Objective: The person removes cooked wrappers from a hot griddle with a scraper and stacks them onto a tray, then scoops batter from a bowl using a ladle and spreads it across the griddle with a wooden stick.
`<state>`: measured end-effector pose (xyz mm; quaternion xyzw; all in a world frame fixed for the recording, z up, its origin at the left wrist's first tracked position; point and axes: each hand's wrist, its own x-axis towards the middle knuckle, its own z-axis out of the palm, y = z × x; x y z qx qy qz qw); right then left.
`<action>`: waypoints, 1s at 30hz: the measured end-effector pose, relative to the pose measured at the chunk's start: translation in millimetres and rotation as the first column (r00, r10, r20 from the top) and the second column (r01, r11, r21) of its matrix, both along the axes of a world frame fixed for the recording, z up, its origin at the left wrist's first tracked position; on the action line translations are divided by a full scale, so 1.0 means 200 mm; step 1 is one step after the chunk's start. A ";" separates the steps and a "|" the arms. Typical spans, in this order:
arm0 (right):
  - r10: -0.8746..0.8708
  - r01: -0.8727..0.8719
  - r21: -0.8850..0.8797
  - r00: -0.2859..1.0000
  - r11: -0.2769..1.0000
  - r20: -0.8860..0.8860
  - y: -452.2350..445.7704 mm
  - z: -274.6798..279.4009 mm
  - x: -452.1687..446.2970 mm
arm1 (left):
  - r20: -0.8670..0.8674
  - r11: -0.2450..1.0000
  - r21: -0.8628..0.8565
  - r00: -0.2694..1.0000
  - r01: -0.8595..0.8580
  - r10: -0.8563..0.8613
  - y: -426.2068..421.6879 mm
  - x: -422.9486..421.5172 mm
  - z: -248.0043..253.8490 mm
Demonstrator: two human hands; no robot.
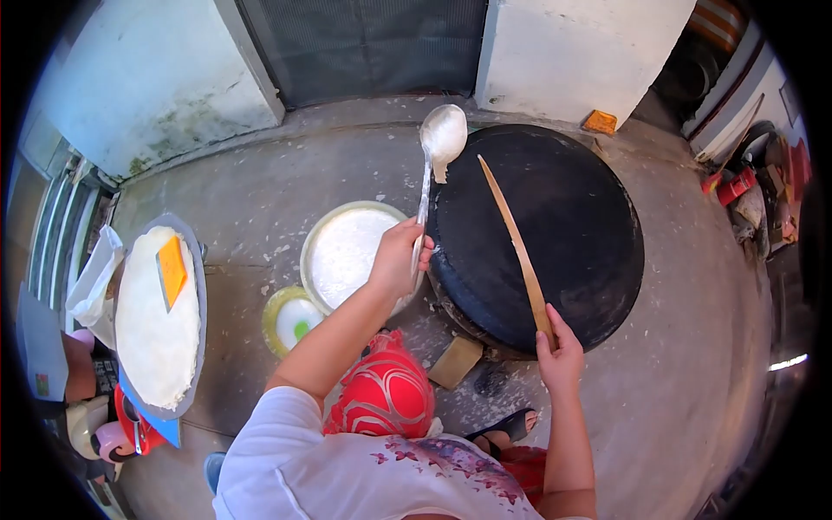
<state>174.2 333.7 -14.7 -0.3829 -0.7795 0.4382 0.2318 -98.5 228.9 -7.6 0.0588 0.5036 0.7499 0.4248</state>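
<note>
My left hand point(401, 256) is closed around the long handle of a ladle point(445, 132). White batter fills the ladle's bowl and drips over its edge, beside the rim of a large round black griddle point(555, 234). In my right hand point(562, 354) I grip one end of a long, thin wooden spreader point(513, 230), which slants over the griddle with its far tip pointing up. Under my left forearm stands a wide tub point(309, 276) of white batter, partly hidden by the arm. The griddle's dark surface shows no batter on it.
A smaller yellowish bowl point(270, 322) with white liquid and something green sits beside the tub. To the left, a stack of thin white pancakes point(156, 347) carries an orange-yellow scraper point(172, 272). A brick point(456, 362) lies by the griddle's base. Assorted items crowd the right wall.
</note>
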 end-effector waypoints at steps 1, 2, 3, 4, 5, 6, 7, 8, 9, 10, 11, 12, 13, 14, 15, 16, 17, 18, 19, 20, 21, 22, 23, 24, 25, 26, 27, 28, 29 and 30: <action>0.009 -0.009 0.007 1.000 1.000 -0.019 0.01 -0.01 -0.02 | 0.000 1.000 -0.001 1.000 0.003 -0.003 0.03 0.01 -0.04; 0.005 -0.005 0.004 1.000 1.000 -0.020 0.02 -0.02 -0.04 | 0.010 1.000 -0.004 1.000 -0.005 0.005 0.07 0.01 -0.07; 0.015 -0.012 0.091 0.999 0.996 -0.031 0.03 -0.04 -0.07 | 0.020 1.000 -0.008 1.000 -0.011 0.012 0.09 0.02 -0.11; 0.028 -0.020 0.178 0.999 0.984 -0.041 0.04 -0.05 -0.10 | 0.026 0.999 -0.031 0.999 -0.022 0.022 0.12 0.02 -0.14; 0.025 -0.017 0.176 0.999 0.984 -0.042 0.05 -0.05 -0.13 | 0.025 0.999 -0.033 0.999 -0.019 0.020 0.13 0.03 -0.18; 0.057 -0.055 0.208 0.998 0.977 -0.006 0.05 -0.04 -0.16 | 0.025 0.997 -0.066 0.999 -0.027 0.029 0.15 0.03 -0.22; 0.087 -0.092 0.237 0.996 0.967 0.029 0.06 -0.05 -0.19 | 0.024 0.994 -0.100 0.999 -0.034 0.037 0.16 0.04 -0.26; 0.101 -0.116 0.292 0.993 0.949 0.065 0.08 -0.06 -0.22 | 0.047 0.993 -0.111 0.998 -0.029 0.035 0.16 0.05 -0.27; 0.097 -0.112 0.290 0.993 0.951 0.064 0.10 -0.08 -0.24 | 0.046 0.993 -0.113 0.998 -0.025 0.031 0.16 0.06 -0.28; 0.089 -0.119 0.273 0.989 0.955 0.121 0.12 -0.09 -0.26 | 0.038 0.987 -0.156 0.998 -0.041 0.048 0.16 0.07 -0.29; 0.082 -0.126 0.255 0.981 0.959 0.178 0.13 -0.10 -0.26 | 0.029 0.978 -0.199 0.997 -0.058 0.065 0.15 0.08 -0.29; 0.080 -0.123 0.252 0.981 0.960 0.177 0.13 -0.10 -0.26 | 0.027 0.978 -0.202 0.998 -0.055 0.062 0.14 0.08 -0.31; 0.073 -0.110 0.243 0.985 0.964 0.155 0.13 -0.10 -0.26 | -0.014 0.975 -0.215 0.998 -0.058 0.057 0.13 0.07 -0.32; 0.068 -0.099 0.235 0.989 0.967 0.134 0.14 -0.10 -0.25 | -0.056 0.972 -0.228 0.997 -0.063 0.052 0.12 0.07 -0.33; 0.067 -0.097 0.233 0.989 0.968 0.133 0.14 -0.10 -0.25 | -0.057 0.971 -0.230 0.997 -0.062 0.050 0.12 0.08 -0.33; 0.057 -0.084 0.218 0.990 0.972 0.126 0.13 -0.09 -0.25 | -0.078 0.964 -0.250 0.994 -0.092 0.075 0.12 0.08 -0.33; 0.047 -0.071 0.202 0.992 0.977 0.120 0.13 -0.09 -0.25 | -0.098 0.955 -0.270 0.990 -0.122 0.099 0.11 0.10 -0.32; 0.044 -0.068 0.200 0.992 0.977 0.121 0.14 -0.11 -0.24 | -0.097 0.955 -0.272 0.991 -0.119 0.096 0.10 0.11 -0.31; 0.031 -0.060 0.210 0.990 0.976 0.140 0.15 -0.15 -0.24 | -0.145 0.952 -0.267 0.983 -0.152 0.116 0.10 0.13 -0.29; 0.017 -0.053 0.221 0.987 0.974 0.159 0.15 -0.16 -0.24 | -0.192 0.948 -0.258 0.972 -0.184 0.136 0.10 0.14 -0.28; 0.016 -0.051 0.222 0.987 0.974 0.158 0.15 -0.17 -0.24 | -0.193 0.949 -0.257 0.972 -0.182 0.135 0.11 0.14 -0.28; 0.013 -0.046 0.197 0.987 0.979 0.161 0.16 -0.18 -0.23 | -0.232 0.952 -0.238 0.963 -0.194 0.138 0.11 0.14 -0.28; 0.011 -0.040 0.171 0.986 0.984 0.165 0.16 -0.18 -0.23 | -0.270 0.954 -0.218 0.952 -0.204 0.142 0.11 0.14 -0.28; 0.011 -0.040 0.170 0.986 0.985 0.167 0.16 -0.18 -0.23 | -0.269 0.954 -0.219 0.953 -0.203 0.141 0.12 0.13 -0.30; 0.019 -0.051 0.187 0.985 0.981 0.170 0.16 -0.17 -0.23 | -0.246 0.959 -0.235 0.965 -0.155 0.096 0.14 0.11 -0.32; 0.028 -0.063 0.205 0.985 0.977 0.173 0.17 -0.16 -0.22 | -0.223 0.963 -0.248 0.973 -0.108 0.052 0.16 0.08 -0.34; 0.029 -0.066 0.209 0.984 0.976 0.174 0.18 -0.14 -0.21 | -0.222 0.963 -0.244 0.973 -0.111 0.056 0.19 0.05 -0.37; 0.024 -0.074 0.247 0.979 0.966 0.200 0.18 -0.12 -0.20 | -0.252 0.952 -0.291 0.967 -0.096 0.020 0.21 0.00 -0.40; 0.017 -0.083 0.286 0.974 0.955 0.225 0.18 -0.10 -0.19 | -0.281 0.937 -0.338 0.960 -0.082 -0.017 0.24 -0.04 -0.39; 0.016 -0.082 0.290 0.975 0.953 0.224 0.18 -0.08 -0.18 | -0.279 0.937 -0.326 0.960 -0.128 0.034 0.27 -0.07 -0.38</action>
